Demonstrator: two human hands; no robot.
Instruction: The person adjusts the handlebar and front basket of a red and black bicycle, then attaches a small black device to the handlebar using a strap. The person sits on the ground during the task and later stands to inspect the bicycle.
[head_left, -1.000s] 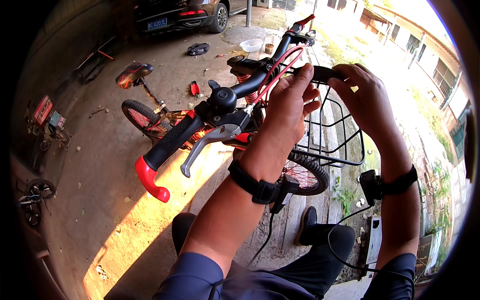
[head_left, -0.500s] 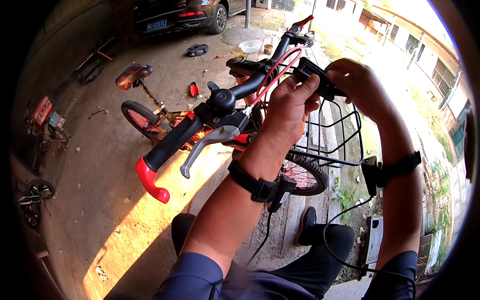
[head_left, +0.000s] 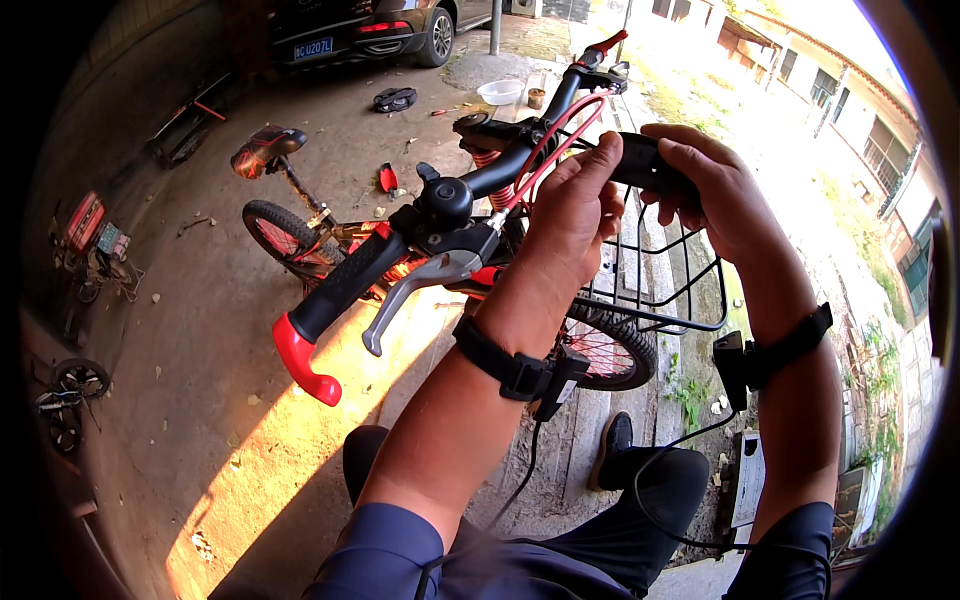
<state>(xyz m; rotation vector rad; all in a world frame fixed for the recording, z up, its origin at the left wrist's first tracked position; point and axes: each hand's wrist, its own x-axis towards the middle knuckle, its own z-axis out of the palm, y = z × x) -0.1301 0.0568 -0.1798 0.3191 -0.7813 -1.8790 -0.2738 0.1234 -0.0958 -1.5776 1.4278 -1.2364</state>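
Between my two hands, above the wire basket, is a small flat black device [head_left: 645,163] with a rounded end; its exact kind I cannot make out. My left hand [head_left: 575,212] pinches its left end, thumb up. Around the other end, the fingers and thumb of my right hand [head_left: 718,185] are closed. Just left of my hands runs the black bicycle handlebar [head_left: 497,176] with red cables [head_left: 533,178]. It carries a black bell [head_left: 444,202], a grey brake lever [head_left: 418,285] and a grip with a red end [head_left: 303,365]. The black wire basket [head_left: 690,322] sits beneath my hands.
The bicycle's front wheel [head_left: 625,350] and saddle [head_left: 268,153] show below and behind the handlebar. A dark car [head_left: 350,30], a black bag [head_left: 394,100] and a white basin [head_left: 500,92] stand farther off. A cable [head_left: 640,490] hangs from my wrist straps.
The black device has turned in my hands, from its ridged side to a smoother rounded face. My right hand has shifted slightly and its thumb now presses on the device.
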